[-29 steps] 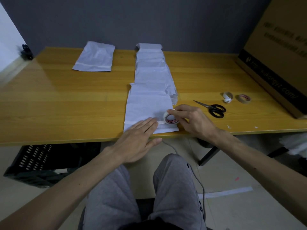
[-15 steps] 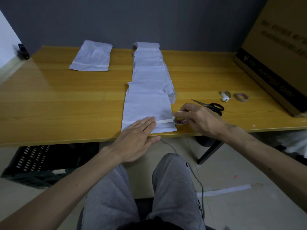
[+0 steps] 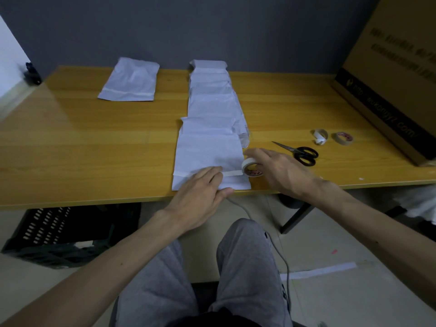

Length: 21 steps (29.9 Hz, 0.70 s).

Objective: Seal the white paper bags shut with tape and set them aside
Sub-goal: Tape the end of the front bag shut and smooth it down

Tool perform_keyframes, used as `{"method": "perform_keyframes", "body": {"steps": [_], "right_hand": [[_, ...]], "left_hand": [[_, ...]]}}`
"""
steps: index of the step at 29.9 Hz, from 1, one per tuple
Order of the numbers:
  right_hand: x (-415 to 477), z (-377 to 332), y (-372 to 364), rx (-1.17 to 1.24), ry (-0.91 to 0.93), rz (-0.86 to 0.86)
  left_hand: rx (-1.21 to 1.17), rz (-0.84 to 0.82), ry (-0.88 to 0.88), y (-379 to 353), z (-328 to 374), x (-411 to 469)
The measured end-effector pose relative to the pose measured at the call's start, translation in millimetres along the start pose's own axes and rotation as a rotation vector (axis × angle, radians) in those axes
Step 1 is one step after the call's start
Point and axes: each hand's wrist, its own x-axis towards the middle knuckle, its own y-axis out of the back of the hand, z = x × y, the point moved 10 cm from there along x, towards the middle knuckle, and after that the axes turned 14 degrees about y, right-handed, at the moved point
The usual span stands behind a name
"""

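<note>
A white paper bag lies at the near edge of the table, the closest of several overlapping bags that run toward the wall. A strip of white tape crosses its folded end. My left hand lies flat on the tape and the bag, fingers straight. At the bag's right edge my right hand holds the tape roll, with the strip still joined to the roll. One taped bag lies apart at the far left.
Black-handled scissors lie just right of my right hand. Further right are an empty tape core and a brown roll. A large cardboard box fills the table's right end. A black crate sits under the table's left side.
My right hand drew the roll rightward across the bag, laying tape from the middle to the right edge. My left hand stayed pressed on the bag.
</note>
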Motion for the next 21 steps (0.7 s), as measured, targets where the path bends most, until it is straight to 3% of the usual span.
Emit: {"method": "perform_keyframes", "body": {"steps": [4, 15, 21], "right_hand": [[3.2, -12.2, 6.3, 0.035, 0.096, -0.003], [7.0, -12.6, -0.8, 0.013, 0.107, -0.052], [-1.3, -3.6, 8.5, 0.111, 0.003, 0.154]], "left_hand": [[0.030, 0.015, -0.029, -3.6, 1.0, 0.9], [-0.005, -0.016, -0.044, -9.1, 8.9, 7.2], [0.101, -0.013, -0.071, -16.8, 11.9, 1.6]]}}
